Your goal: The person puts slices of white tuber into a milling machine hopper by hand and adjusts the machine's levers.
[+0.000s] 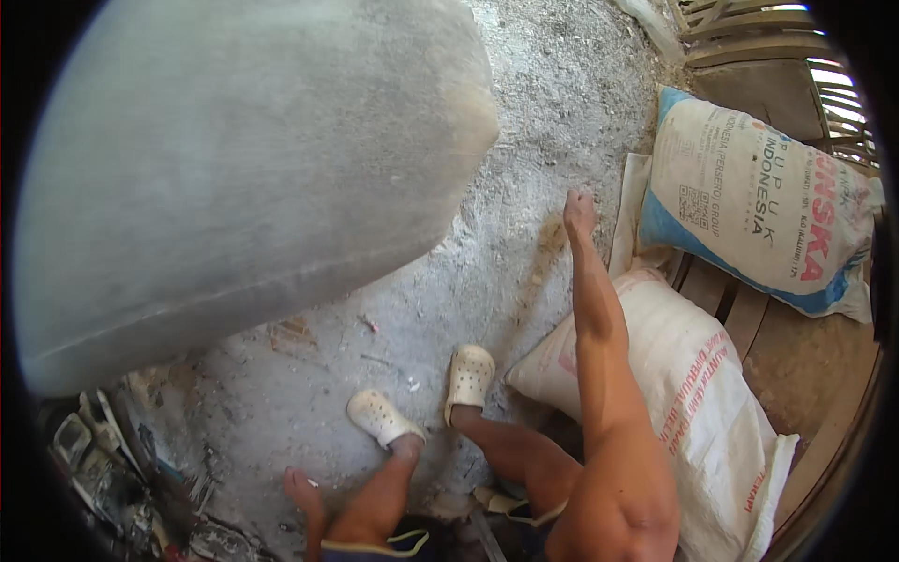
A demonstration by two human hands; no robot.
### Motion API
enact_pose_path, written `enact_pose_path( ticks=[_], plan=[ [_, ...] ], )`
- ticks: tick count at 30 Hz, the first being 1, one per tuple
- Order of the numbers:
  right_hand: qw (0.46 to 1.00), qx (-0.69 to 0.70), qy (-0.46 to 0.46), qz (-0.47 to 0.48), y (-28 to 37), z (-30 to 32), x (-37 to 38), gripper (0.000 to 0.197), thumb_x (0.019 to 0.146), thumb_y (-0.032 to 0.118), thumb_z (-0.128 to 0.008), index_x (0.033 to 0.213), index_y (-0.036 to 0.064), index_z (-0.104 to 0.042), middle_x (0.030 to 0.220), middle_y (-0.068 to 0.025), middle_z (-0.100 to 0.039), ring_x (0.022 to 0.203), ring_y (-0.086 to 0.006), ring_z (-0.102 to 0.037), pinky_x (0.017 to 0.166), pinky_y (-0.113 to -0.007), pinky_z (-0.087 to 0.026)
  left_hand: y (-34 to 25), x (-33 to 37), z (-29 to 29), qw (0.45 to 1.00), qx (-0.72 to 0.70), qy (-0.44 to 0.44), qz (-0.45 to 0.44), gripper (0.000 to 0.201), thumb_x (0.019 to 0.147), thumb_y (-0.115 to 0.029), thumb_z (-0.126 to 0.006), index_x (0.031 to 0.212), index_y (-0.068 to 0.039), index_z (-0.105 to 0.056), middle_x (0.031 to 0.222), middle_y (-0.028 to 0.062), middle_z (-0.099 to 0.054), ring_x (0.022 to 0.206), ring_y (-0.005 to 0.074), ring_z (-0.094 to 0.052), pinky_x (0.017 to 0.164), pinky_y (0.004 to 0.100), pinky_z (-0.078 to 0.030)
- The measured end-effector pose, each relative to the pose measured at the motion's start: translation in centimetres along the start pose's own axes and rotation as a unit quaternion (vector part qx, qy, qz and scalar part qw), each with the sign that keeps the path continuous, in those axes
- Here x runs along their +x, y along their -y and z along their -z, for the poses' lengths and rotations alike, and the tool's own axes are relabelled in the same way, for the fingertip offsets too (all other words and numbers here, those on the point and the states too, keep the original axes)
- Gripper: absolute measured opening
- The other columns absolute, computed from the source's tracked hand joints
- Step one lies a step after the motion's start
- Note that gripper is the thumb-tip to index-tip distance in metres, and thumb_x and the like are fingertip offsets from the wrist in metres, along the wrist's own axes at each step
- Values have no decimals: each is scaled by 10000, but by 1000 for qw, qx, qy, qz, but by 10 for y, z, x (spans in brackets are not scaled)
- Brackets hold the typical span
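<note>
Hanging at two and seven o'clock, your right hand (580, 214) and left hand (302, 489) have grips I can't discern; planks (746, 323) near three bear the blue-and-white sack (749, 201), presumably against damp.

A bulky object (253, 169) was observed ahead and to the left, on or over the floor (552, 94). To the right, one sack (749, 206) was found on wooden planks (805, 365), before a slatted barrier (758, 28). A nearer sack (721, 421) was noted behind it, partly overlapped in view by the right arm. Two clogs (471, 375) were located between the bulky object and the nearer sack; scrap (112, 468) was recorded at near left.
</note>
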State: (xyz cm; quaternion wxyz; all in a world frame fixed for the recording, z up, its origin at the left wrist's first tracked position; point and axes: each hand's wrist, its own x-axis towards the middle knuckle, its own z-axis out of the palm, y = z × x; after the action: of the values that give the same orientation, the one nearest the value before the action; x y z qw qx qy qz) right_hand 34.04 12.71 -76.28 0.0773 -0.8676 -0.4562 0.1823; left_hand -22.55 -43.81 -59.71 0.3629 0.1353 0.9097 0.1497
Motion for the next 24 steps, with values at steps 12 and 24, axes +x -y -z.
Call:
enact_pose_path(
  ticks=[12, 24],
  plan=[
    [927, 293, 229, -45, 23, 157, -218, 288, 881, 373, -547, 856, 93, -614, 669, -83, -587, 536, -240, -539, 470, -377, -415, -251, -152, 85, 903, -415, 56, 101, 146, 775, -178, -513, 666, -109, -445, 530, -5, -380, 411, 101, -375, 342, 250, -273],
    [938, -219, 180, 200, -44, 22, -152, 252, 864, 277, -549, 996, 125, -698, 787, -189, -687, 723, -365, -679, 665, -481, -528, -260, -204, -56, 930, -266, 190, 169, 310, 915, -189, -640, 687, -116, -444, 506, -61, -377, 371, 32, -322, 330, 219, -223]
  ],
)
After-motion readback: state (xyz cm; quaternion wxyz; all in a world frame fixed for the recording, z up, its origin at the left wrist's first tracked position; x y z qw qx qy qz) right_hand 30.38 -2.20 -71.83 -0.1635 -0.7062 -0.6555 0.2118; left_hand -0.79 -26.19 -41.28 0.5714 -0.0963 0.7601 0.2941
